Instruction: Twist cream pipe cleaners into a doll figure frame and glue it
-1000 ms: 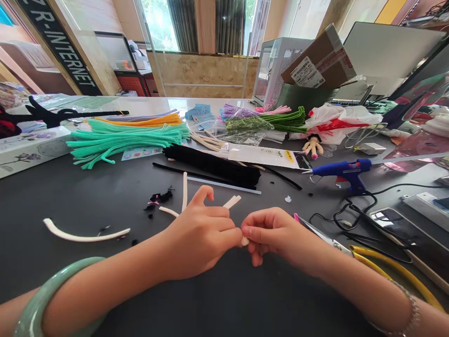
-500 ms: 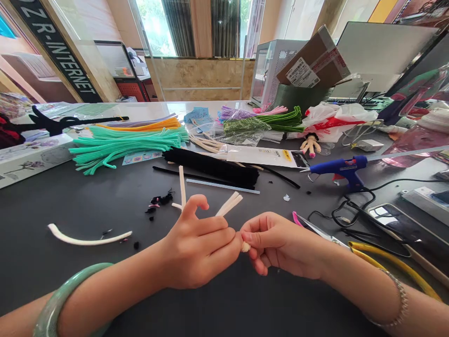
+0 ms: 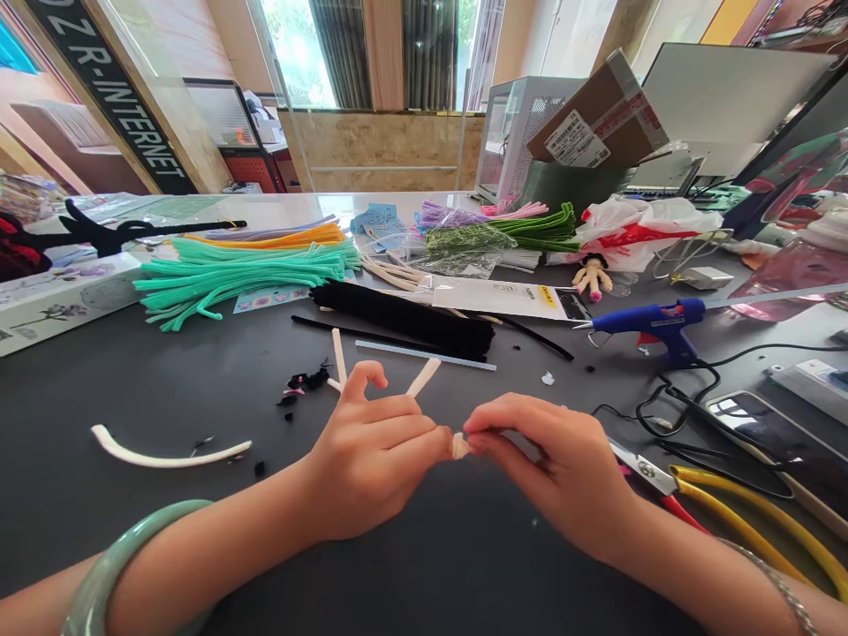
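I find both hands raised just above a dark tabletop, closed towards each other. The left hand is curled, with its fingertips pressed against a small cream pipe-cleaner tuft. Two cream stems rise behind its knuckles, and I cannot tell whether they join the tuft, because the fingers hide that point. The right hand pinches the tuft from the other side between thumb and fingertips, so the tuft sits between the two hands.

I assess three risks. If the pinch loosens, the small tuft could spring free or drop among the black fuzz scraps near the left hand. A stray wire end, if exposed, could prick a fingertip. The yellow-handled cutters lie near the right forearm, so a wide sideways movement could knock them or snag the glue-gun cord. The blue hot glue gun stands farther off; I cannot tell whether it is hot.
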`<action>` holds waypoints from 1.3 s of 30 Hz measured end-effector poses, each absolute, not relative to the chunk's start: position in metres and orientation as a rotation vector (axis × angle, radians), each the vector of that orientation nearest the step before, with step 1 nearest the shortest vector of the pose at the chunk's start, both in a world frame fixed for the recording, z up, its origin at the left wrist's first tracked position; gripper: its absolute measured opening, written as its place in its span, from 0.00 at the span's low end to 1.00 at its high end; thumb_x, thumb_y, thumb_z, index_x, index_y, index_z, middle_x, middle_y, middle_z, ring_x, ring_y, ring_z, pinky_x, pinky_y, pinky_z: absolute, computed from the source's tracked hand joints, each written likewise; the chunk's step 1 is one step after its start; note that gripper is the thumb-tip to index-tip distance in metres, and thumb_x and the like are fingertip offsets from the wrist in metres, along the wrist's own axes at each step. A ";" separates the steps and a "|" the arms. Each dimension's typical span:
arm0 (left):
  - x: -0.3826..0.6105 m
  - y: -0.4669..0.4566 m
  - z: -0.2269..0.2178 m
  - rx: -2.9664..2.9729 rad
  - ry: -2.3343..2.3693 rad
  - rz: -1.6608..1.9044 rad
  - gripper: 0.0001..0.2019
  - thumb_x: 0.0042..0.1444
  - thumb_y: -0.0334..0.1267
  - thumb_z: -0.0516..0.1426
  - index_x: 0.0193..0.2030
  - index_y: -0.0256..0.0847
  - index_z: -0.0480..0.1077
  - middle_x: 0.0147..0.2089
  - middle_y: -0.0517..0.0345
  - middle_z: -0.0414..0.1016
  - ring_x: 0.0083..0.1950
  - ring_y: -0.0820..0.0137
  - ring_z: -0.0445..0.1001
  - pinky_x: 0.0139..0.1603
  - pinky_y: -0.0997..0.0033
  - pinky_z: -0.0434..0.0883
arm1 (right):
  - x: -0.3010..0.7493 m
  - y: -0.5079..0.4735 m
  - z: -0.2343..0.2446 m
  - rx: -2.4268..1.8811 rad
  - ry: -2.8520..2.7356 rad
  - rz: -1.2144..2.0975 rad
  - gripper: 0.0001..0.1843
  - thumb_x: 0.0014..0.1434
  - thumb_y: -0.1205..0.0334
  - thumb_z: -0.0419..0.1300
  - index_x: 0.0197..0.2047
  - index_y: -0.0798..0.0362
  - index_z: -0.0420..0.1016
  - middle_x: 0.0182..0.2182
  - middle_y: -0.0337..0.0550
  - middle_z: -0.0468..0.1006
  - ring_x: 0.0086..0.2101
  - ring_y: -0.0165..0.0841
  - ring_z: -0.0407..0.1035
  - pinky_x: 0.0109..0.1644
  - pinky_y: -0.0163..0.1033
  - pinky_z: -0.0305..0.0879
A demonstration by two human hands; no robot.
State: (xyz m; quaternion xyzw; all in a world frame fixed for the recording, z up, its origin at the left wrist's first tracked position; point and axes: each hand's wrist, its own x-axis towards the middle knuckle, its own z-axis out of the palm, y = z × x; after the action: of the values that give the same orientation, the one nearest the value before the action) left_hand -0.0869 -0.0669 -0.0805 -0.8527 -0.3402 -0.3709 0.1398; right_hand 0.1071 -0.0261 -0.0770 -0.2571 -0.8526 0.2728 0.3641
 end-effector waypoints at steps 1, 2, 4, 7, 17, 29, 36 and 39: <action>-0.087 -0.067 -0.081 -2.471 -0.993 -1.083 0.08 0.54 0.22 0.53 0.35 0.38 0.68 0.24 0.64 0.76 0.24 0.76 0.69 0.41 0.61 0.54 | 0.108 -0.027 -0.077 -0.580 -2.213 0.602 0.07 0.59 0.72 0.54 0.36 0.52 0.71 0.28 0.38 0.78 0.28 0.25 0.71 0.32 0.28 0.66; -0.087 -0.067 -0.081 -2.477 -0.999 -1.095 0.09 0.54 0.21 0.53 0.35 0.38 0.68 0.24 0.64 0.76 0.24 0.76 0.69 0.41 0.61 0.54 | 0.109 -0.027 -0.078 -0.512 -2.223 0.544 0.08 0.59 0.74 0.54 0.37 0.52 0.71 0.30 0.38 0.78 0.29 0.25 0.71 0.33 0.27 0.66; -0.086 -0.068 -0.081 -2.486 -1.008 -1.117 0.09 0.54 0.21 0.52 0.35 0.38 0.68 0.25 0.64 0.77 0.24 0.76 0.69 0.41 0.61 0.55 | 0.109 -0.028 -0.078 -0.438 -2.238 0.499 0.10 0.59 0.75 0.53 0.38 0.52 0.70 0.32 0.39 0.78 0.30 0.25 0.72 0.35 0.26 0.66; -0.086 -0.067 -0.081 -2.485 -1.007 -1.132 0.08 0.54 0.22 0.52 0.35 0.38 0.68 0.25 0.64 0.77 0.24 0.76 0.69 0.41 0.60 0.55 | 0.108 -0.027 -0.079 -0.432 -2.251 0.485 0.10 0.58 0.76 0.53 0.38 0.52 0.70 0.32 0.39 0.78 0.30 0.25 0.72 0.35 0.27 0.67; -0.084 -0.071 -0.078 -2.482 -0.999 -1.106 0.09 0.53 0.21 0.53 0.34 0.37 0.69 0.26 0.63 0.78 0.24 0.76 0.69 0.40 0.60 0.56 | 0.109 -0.026 -0.078 -0.428 -2.387 0.698 0.11 0.56 0.76 0.53 0.40 0.51 0.63 0.34 0.38 0.71 0.33 0.26 0.67 0.37 0.29 0.64; -0.085 -0.071 -0.084 -2.454 -0.960 -1.090 0.07 0.55 0.22 0.53 0.31 0.36 0.68 0.24 0.62 0.77 0.24 0.75 0.71 0.40 0.59 0.56 | 0.106 -0.024 -0.075 -0.573 -2.404 1.012 0.12 0.51 0.77 0.54 0.35 0.51 0.63 0.31 0.33 0.70 0.31 0.23 0.65 0.37 0.26 0.60; -0.087 -0.069 -0.085 -2.411 -0.843 -1.039 0.07 0.57 0.25 0.52 0.30 0.35 0.68 0.23 0.61 0.77 0.23 0.75 0.71 0.38 0.59 0.56 | 0.103 -0.027 -0.073 -0.679 -2.364 1.150 0.10 0.50 0.76 0.52 0.31 0.51 0.63 0.28 0.33 0.71 0.29 0.25 0.65 0.35 0.27 0.62; -0.086 -0.068 -0.085 -2.376 -0.811 -1.012 0.08 0.58 0.26 0.52 0.29 0.35 0.68 0.22 0.61 0.76 0.23 0.75 0.71 0.38 0.58 0.56 | 0.102 -0.027 -0.073 -0.696 -2.347 1.184 0.09 0.49 0.76 0.52 0.30 0.51 0.63 0.27 0.33 0.72 0.29 0.25 0.66 0.35 0.28 0.63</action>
State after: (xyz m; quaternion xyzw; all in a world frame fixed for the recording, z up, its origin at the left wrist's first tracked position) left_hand -0.0864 -0.0685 -0.0851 -0.8571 -0.2925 -0.3651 0.2157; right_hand 0.1020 -0.0272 -0.0729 -0.2503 -0.8440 0.4258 0.2093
